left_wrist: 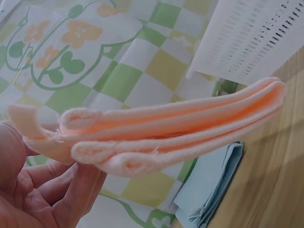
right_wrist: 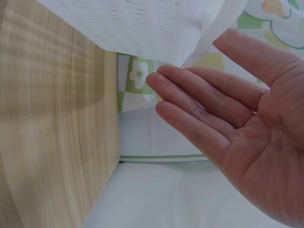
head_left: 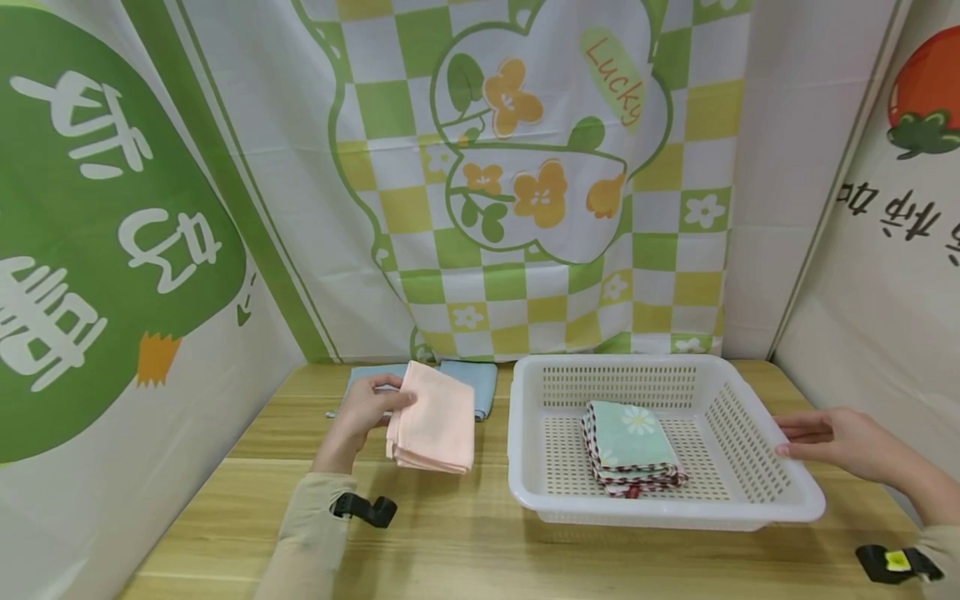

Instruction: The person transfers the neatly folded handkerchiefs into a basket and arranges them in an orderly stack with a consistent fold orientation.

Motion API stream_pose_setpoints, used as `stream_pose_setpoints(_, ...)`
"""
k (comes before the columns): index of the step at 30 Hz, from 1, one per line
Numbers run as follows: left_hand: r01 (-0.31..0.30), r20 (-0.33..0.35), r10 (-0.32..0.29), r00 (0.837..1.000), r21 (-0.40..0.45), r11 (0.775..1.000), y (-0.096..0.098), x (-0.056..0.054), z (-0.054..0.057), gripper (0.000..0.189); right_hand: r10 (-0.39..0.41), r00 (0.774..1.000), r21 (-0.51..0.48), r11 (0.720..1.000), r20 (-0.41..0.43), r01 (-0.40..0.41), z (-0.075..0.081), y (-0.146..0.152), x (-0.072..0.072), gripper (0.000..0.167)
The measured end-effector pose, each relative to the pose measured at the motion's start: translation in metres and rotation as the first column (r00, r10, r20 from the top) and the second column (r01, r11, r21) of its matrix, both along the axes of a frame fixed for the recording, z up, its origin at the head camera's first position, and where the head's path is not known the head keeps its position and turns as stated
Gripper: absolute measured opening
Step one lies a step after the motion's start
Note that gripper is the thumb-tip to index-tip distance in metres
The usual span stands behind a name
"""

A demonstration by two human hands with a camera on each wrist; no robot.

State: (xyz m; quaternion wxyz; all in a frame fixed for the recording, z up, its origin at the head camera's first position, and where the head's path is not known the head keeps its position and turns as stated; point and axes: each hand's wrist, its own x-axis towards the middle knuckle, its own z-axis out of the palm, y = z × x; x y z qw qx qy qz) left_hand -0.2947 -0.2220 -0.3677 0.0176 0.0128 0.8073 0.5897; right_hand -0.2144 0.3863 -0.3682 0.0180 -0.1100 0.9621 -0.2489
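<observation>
My left hand [head_left: 366, 410] holds a folded peach towel [head_left: 438, 421] by its left edge, thumb on top and fingers beneath. Several thick layers and a small loop at one end of the towel show in the left wrist view. Behind that hand lie folded light blue towels [head_left: 480, 385], partly hidden by it. To the right stands a white plastic basket [head_left: 667, 507]. Inside sits a stack of folded mint-green towels [head_left: 633, 433] with daisies and dark red checked edges. My right hand [head_left: 843, 442] has its fingers straight, fingertips right at the basket's right rim.
Everything rests on a light wooden table [head_left: 450, 550]. A checkered curtain [head_left: 540, 292] hangs at its back edge. Printed white cloth walls [head_left: 885, 317] close in the left and right sides. Both wrists wear black straps [head_left: 365, 509].
</observation>
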Motion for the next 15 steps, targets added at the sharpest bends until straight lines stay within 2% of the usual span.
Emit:
stream_pose_setpoints(7,0.011,0.004,-0.011,1.000,0.026,1.000,0.003,0.002,0.010,0.029,0.001,1.000,-0.007,1.000,0.009,-0.001,-0.001,0.001,0.000,0.061)
stream_pose_setpoints(15,-0.002,-0.003,0.002,1.000,0.010,1.000,0.007,0.002,0.015,0.030,-0.002,1.000,-0.022,1.000,0.017,0.002,0.000,-0.001,0.000,0.062)
